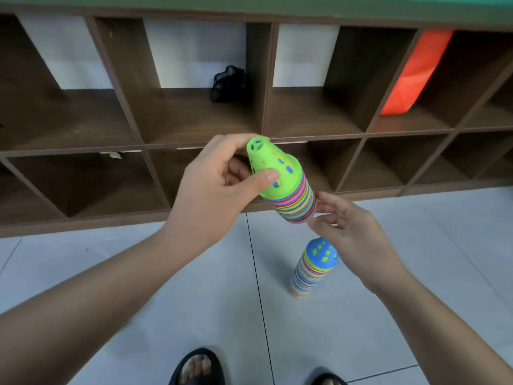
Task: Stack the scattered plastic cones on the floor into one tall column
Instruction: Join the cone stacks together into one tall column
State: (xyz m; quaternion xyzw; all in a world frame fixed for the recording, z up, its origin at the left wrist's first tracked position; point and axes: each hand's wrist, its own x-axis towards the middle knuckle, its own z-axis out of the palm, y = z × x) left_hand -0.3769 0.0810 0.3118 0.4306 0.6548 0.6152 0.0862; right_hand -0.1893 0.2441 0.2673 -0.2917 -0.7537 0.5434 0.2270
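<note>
Green plastic caps the held stack (294, 194), which hangs tilted in the air, above and just behind the floor column (312, 273), a blue-topped pile standing on the tiles (166, 301).

The risks, as I judge them:
- **Cones sliding out:** the held stack is gripped only at its top cone (273, 165). The nested cones below could slide out and scatter if friction gives.
- **Column toppling:** if the stack comes down off-centre or at this tilt, its rim could catch the blue tip. That could knock the column over, since it stands free and narrow.

The left hand (211, 190) is curled round the top cone, with the thumb (263, 179) pressed on its side wall and the fingers wrapped behind. The right hand (352, 232) is mostly spread, its fingers (331, 200) nearly straight and their tips at the stack's lower rim. They seem to touch and steady it rather than clamp it, though the contact is partly hidden.
</note>
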